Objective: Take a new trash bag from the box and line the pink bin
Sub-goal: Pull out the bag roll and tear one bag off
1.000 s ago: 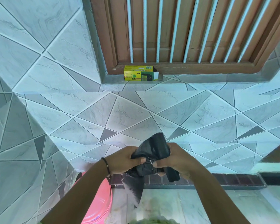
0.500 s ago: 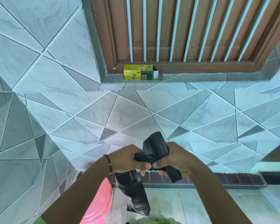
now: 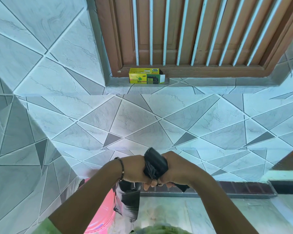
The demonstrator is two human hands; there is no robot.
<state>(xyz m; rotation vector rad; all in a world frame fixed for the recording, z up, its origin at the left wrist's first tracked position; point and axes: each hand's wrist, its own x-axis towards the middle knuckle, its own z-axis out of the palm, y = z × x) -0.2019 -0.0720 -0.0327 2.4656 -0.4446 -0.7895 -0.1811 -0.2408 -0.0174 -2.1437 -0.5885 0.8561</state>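
Down in front of the tiled wall, a person is holding a black trash bag (image 3: 155, 163) bunched between both hands at about waist height. The left hand (image 3: 135, 169) is closing its fingers around one side of the wad, and the right hand (image 3: 174, 168) is clamping the other side, knuckles nearly touching. A loose tail of the bag is hanging down below the left wrist, draping beside the pink bin (image 3: 101, 215), which is sitting on the floor under the left forearm and is only partly showing.

The bag is looking mostly folded, so my guess is that the opening is not yet found. If the hands are pulling on the wrong edge, the thin film could stretch or tear, or the wad could simply slip and drop onto the floor instead of into the bin. The hanging tail could also snag on the bin rim.

Up on the window ledge (image 3: 201, 81), well apart from the hands, the yellow box (image 3: 144, 78) of bags is standing against the brown wooden frame (image 3: 193, 70) with its white bars. A beaded bracelet (image 3: 122, 168) is circling the left wrist. Nothing is blocking the way down to the bin except the left forearm itself, which is hiding much of its mouth.
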